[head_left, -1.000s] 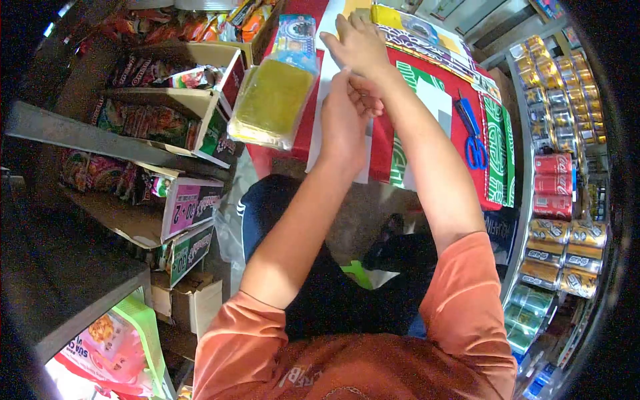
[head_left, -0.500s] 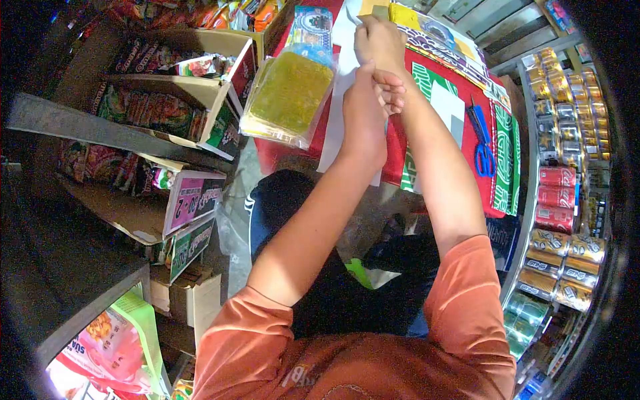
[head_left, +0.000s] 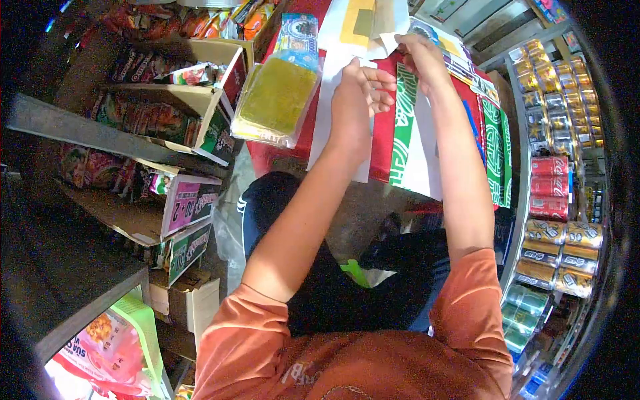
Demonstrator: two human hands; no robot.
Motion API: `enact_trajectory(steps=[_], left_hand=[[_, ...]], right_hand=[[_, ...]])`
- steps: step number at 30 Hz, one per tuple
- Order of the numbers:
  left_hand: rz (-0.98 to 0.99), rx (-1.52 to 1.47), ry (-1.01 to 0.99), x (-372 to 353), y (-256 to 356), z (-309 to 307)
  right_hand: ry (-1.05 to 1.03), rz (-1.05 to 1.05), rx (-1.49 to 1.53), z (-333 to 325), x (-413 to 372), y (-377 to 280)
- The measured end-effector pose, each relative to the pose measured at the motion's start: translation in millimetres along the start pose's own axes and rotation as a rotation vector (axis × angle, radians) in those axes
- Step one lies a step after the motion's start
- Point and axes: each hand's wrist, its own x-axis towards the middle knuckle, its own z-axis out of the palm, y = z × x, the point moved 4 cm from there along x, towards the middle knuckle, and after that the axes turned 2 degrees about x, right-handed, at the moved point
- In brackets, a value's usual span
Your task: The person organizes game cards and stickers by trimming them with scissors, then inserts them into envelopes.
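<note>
my right hand (head_left: 419, 57) pinches the top edge of the red and green patterned paper (head_left: 400, 127), holding its white underside up. my left hand (head_left: 353, 90) rests curled against the paper's red fold; i cannot tell if those fingers grip it. the paper lies ahead of me, between a yellow packet (head_left: 277, 93) and stacked cans (head_left: 553, 167).

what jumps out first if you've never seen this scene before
In the middle, the left hand and right hand reach up to a red and green patterned sheet, the right one gripping its top edge. Just left of them sits a clear pack with yellow-green contents, and rows of stacked drink cans line the right side.
</note>
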Motion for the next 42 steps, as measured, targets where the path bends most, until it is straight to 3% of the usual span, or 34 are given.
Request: enact_trajectory(steps=[2, 3, 6, 7, 11, 13, 15, 18, 21, 28, 40, 42], left_hand=[[0.054, 0.298, -0.094, 6.2, 8.3, 11.4], [0.249, 0.443, -0.198, 10.2, 11.9, 20.6], [0.494, 0.669, -0.21, 47.4, 0.1, 33.9], [0.697, 0.871, -0.186, 53.1, 3.7, 33.9], [1.15, 1.418, 0.1, 77.1, -10.9, 18.8], [1.158, 1.273, 0.155, 75.0, -7.3, 22.2], [1.103, 1.2, 0.14, 80.0, -3.3, 20.2], [1.141, 1.415, 0.154, 84.9, -7.0, 9.2], [1.033, 1.534, 0.132, 97.1, -19.2, -1.2], [0.938, 1.57, 0.187, 99.3, -28.0, 1.1], [1.007, 1.563, 0.192, 104.4, -25.0, -5.3], [1.03, 1.601, 0.147, 100.0, -21.9, -7.8]], right_hand=[[-0.003, 0.064, -0.042, -9.1, -11.0, -4.7], [-0.101, 0.168, 0.061, -12.6, 3.5, 10.1], [-0.04, 0.199, 0.046, -29.1, 18.7, 4.8], [-0.037, 0.196, 0.015, -31.7, 23.4, 3.7], [0.011, 0.093, -0.27, -37.4, 44.3, -13.9], [0.064, -0.005, -0.469, -31.1, 62.2, -12.4], [0.006, 0.013, -0.431, -28.6, 73.3, -14.9], [0.03, -0.098, -0.501, -28.1, 74.4, -13.3], [0.05, -0.178, -0.575, -27.2, 76.0, -20.2], [0.06, -0.289, -0.751, -19.4, 63.6, -49.8], [0.104, -0.44, -0.577, -69.2, 28.9, -75.6], [0.122, -0.354, -0.526, -89.9, 1.4, -86.0]])
